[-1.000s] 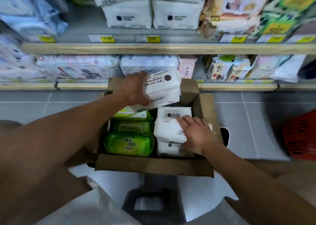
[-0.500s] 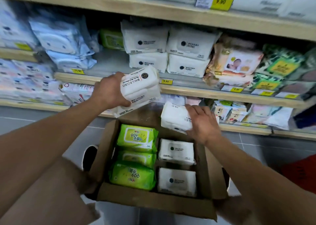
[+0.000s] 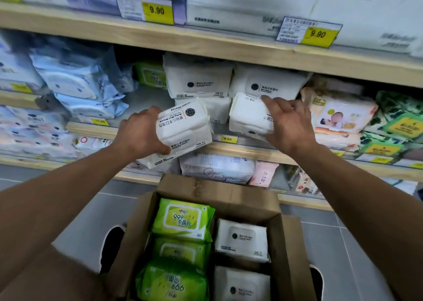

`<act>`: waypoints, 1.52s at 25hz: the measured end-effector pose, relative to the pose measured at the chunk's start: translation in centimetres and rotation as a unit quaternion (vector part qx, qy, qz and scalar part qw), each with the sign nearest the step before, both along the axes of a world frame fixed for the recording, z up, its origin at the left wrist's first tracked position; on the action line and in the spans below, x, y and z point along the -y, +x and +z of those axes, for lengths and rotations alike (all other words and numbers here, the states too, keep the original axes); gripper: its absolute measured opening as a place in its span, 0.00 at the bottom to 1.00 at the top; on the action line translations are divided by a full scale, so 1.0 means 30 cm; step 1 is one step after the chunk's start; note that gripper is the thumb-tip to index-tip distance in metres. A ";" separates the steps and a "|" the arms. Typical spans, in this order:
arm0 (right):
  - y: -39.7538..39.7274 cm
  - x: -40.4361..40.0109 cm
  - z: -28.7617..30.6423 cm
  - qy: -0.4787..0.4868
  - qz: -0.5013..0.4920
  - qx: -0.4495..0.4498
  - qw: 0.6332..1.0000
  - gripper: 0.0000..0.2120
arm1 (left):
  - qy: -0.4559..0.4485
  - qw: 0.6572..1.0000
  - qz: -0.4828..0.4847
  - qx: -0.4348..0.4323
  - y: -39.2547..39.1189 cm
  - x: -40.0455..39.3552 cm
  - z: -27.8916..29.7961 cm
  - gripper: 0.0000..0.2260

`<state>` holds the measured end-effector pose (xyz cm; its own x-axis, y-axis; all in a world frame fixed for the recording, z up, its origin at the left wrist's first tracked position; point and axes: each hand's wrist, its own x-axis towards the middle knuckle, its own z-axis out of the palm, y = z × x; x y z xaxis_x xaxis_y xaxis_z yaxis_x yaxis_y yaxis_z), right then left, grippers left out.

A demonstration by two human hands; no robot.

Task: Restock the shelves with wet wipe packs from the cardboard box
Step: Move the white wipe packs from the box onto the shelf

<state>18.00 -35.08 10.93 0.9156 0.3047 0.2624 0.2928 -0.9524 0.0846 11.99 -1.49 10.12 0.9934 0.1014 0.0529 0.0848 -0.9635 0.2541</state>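
Note:
My left hand (image 3: 139, 132) grips a stack of white wet wipe packs (image 3: 185, 129) just in front of the middle shelf (image 3: 251, 150). My right hand (image 3: 289, 122) holds another white pack (image 3: 248, 117) at the shelf's front, below two white packs (image 3: 199, 78) stacked there. Below my arms the open cardboard box (image 3: 231, 195) holds green packs (image 3: 183, 218) on its left and white packs (image 3: 242, 237) on its right.
The upper shelf (image 3: 206, 46) carries large white packages and yellow 9.90 price tags (image 3: 156, 11). Blue packs (image 3: 75, 81) fill the left of the middle shelf; baby-print packs (image 3: 338, 115) and green packs (image 3: 398, 122) the right. Grey tiled floor (image 3: 91, 209) surrounds the box.
Both hands have risen from the box to the middle shelf, each carrying white packs. My view has tilted up and closer to the shelves.

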 end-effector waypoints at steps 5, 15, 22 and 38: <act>0.144 -0.029 -0.053 -0.045 0.039 -0.017 0.998 0.44 | -0.001 1.000 -0.011 0.009 0.089 0.004 -0.005 0.40; 0.174 0.011 -0.186 0.023 0.008 -0.088 0.996 0.42 | -0.026 1.000 0.005 0.001 0.123 0.025 -0.012 0.40; 0.118 -0.022 -0.146 0.021 -0.004 -0.079 0.997 0.39 | -0.006 0.999 0.009 0.050 0.157 0.036 0.056 0.41; 0.094 -0.102 -0.211 0.041 0.021 0.000 0.999 0.36 | 0.133 0.979 -0.151 0.014 0.368 0.088 -0.047 0.43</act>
<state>20.83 -32.01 4.60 0.9024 0.3209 0.2877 0.3331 -0.9429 0.0070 23.02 -4.14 8.70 0.9739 -0.2172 0.0656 -0.2169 -0.9761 -0.0119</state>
